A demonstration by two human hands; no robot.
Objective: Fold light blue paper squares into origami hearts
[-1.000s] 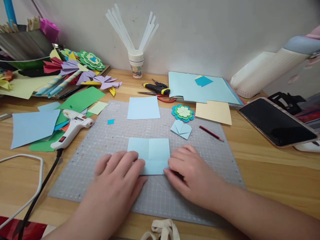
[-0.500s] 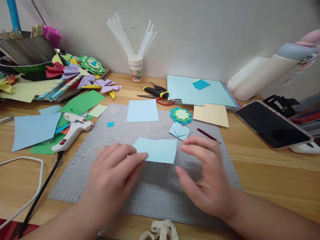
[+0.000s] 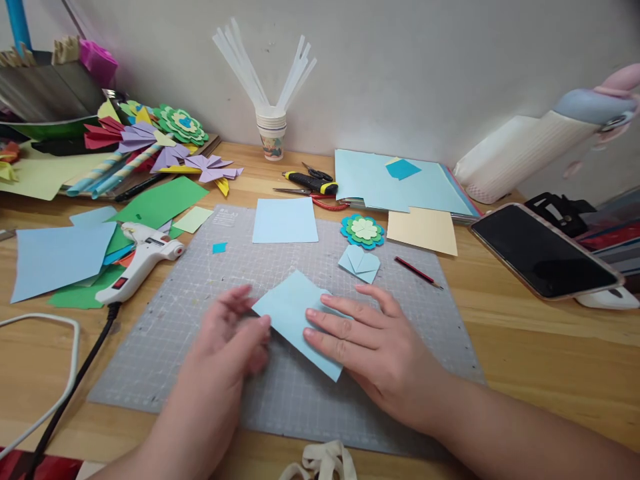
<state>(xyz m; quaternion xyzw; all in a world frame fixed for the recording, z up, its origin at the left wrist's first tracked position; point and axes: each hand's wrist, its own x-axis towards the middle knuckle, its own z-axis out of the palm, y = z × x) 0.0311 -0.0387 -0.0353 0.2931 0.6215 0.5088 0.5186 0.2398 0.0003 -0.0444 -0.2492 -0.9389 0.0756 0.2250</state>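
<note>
A folded light blue paper [image 3: 295,310] lies turned on the grey cutting mat [image 3: 175,360], one corner pointing toward me. My right hand [image 3: 373,340] rests on its right part with fingers stretched flat, covering that side. At the left corner is my left hand [image 3: 235,340], slightly blurred, its thumb near the edge and apart from the loosely curled fingers. Just beyond the right hand sits a folded light blue paper heart [image 3: 359,263], with a layered paper flower [image 3: 363,231] behind it. A flat light blue square [image 3: 285,221] lies at the mat's far edge.
To the left are a white glue gun [image 3: 143,260] with its cord and colored sheets. Paper cups [image 3: 272,133] holding white sticks stand by the wall, near a cutter [image 3: 310,183]. At right lie a pencil [image 3: 417,272], a cream sheet [image 3: 425,231] and a phone [image 3: 547,250].
The folded paper has been turned and now lies diagonally on the mat. My right hand has come down flat on it, and my left hand has shifted to its left corner.
</note>
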